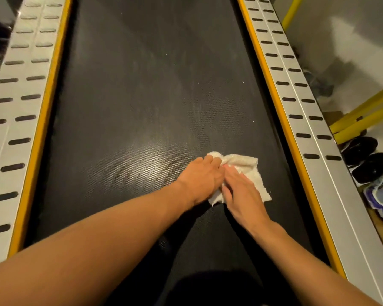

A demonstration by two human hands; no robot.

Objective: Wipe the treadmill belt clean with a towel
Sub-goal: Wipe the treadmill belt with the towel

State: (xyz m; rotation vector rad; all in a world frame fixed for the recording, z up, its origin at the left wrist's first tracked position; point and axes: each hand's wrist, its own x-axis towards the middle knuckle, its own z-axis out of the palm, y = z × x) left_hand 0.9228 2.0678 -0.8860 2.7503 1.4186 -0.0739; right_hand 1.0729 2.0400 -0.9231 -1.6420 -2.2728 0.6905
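Observation:
The black textured treadmill belt [142, 96] runs away from me between yellow edge strips. A small white towel [251, 171] lies on the belt, right of centre. My left hand [199, 177] lies on the towel's left part, its fingertips curled into a bunched fold. My right hand [241, 191] lies flat on the towel with straight fingers, pressing it onto the belt. Small white specks dot the belt further ahead.
Grey side rails with dark slots flank the belt: the left rail [16, 107] and the right rail [303, 120]. Black shoes [367, 157] and a blue-white pair [380, 195] lie on the floor at the right, beside yellow bars [363, 115].

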